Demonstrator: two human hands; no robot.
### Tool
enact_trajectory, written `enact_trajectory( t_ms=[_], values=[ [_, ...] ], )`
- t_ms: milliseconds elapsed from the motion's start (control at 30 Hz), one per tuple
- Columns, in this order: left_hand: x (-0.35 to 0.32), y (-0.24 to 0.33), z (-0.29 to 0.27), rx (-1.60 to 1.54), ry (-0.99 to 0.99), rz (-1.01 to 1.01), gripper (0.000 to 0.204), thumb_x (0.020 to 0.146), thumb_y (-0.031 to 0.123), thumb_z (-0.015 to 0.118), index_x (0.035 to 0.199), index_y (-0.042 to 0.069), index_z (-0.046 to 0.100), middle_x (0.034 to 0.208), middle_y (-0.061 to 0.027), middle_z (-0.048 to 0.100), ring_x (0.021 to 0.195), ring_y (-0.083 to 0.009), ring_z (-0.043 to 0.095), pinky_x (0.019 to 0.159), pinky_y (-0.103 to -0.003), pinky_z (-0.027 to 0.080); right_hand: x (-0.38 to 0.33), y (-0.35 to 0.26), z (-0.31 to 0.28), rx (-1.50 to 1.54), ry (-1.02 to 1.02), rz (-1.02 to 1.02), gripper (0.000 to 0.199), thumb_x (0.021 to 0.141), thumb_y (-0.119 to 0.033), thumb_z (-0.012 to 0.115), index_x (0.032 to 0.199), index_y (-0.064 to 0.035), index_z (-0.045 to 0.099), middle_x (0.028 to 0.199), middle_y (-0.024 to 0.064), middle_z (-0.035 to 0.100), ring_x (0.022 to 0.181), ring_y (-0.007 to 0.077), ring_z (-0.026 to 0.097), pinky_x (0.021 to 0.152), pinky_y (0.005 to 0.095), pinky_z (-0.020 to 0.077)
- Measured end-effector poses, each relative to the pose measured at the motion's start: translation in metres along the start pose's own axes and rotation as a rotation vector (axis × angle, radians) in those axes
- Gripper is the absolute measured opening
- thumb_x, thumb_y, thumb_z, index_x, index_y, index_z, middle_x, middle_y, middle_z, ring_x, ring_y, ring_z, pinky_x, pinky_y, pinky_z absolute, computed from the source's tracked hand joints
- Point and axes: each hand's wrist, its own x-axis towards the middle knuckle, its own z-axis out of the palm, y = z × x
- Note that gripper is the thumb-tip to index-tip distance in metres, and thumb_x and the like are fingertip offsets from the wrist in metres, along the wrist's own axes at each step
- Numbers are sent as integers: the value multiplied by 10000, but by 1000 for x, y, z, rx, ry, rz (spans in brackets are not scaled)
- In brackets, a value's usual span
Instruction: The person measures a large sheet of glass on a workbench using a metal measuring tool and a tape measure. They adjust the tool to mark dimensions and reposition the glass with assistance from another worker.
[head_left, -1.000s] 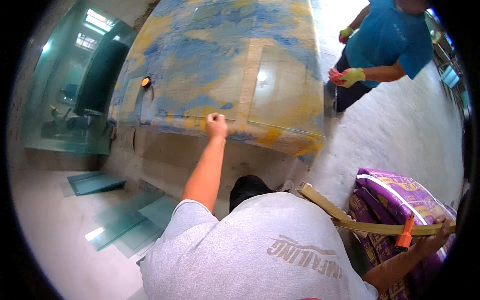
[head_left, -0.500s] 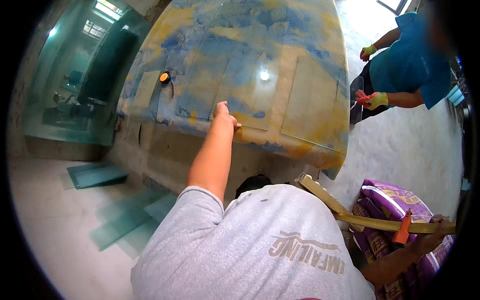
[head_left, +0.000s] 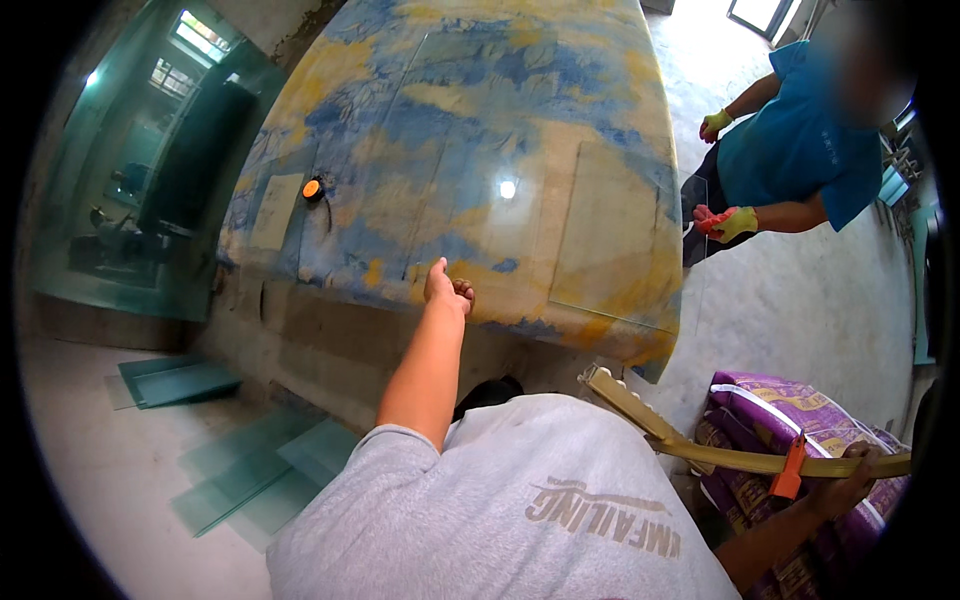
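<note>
My left hand (head_left: pixel 447 290) reaches out to the near edge of a big table (head_left: pixel 300 290) covered in blue and yellow stained cloth. Its fingers are curled on the near edge of a large clear glass sheet (head_left: pixel 480 150) lying flat there. My right hand (head_left: pixel 850 482) is low at the right, closed around a long yellow straightedge (head_left: pixel 700 455) with an orange clip (head_left: pixel 790 468). The straightedge runs left to a cross-piece near the table's corner.
A smaller glass pane (head_left: pixel 610 240) lies on the table's right part, and a small orange round tool (head_left: pixel 313 188) on its left. A co-worker in a blue shirt and yellow-green gloves (head_left: pixel 735 222) holds a pane at the right. A purple sack (head_left: pixel 770 415) sits beside me. Glass offcuts (head_left: pixel 240 470) lie on the floor.
My left hand stays at the table's near edge while the view has drifted. The co-worker has moved closer along the table's right side. The straightedge stays in my right hand.
</note>
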Motion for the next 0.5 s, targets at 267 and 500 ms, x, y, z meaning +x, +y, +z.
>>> enact_trajectory(
  t_ms=[267,500],
  values=[
    [15,22,27,272,11,206,274,984,338,663,986,97,534,712,-68,496,577,-210,465,496,-382,361,-10,-34,8,-546,16,-235,361,1040,-172,567,1359,-11,512,914,110,533,798,242,527,731,380,467],
    [32,30,24,273,-266,128,286,1057,342,556,874,123,531,740,-65,619,610,-222,619,511,-377,495,-51,-3,2,95,292,687,277,1043,-241,543,1192,-14,594,877,94,581,755,255,577,673,382,495]
  ],
)
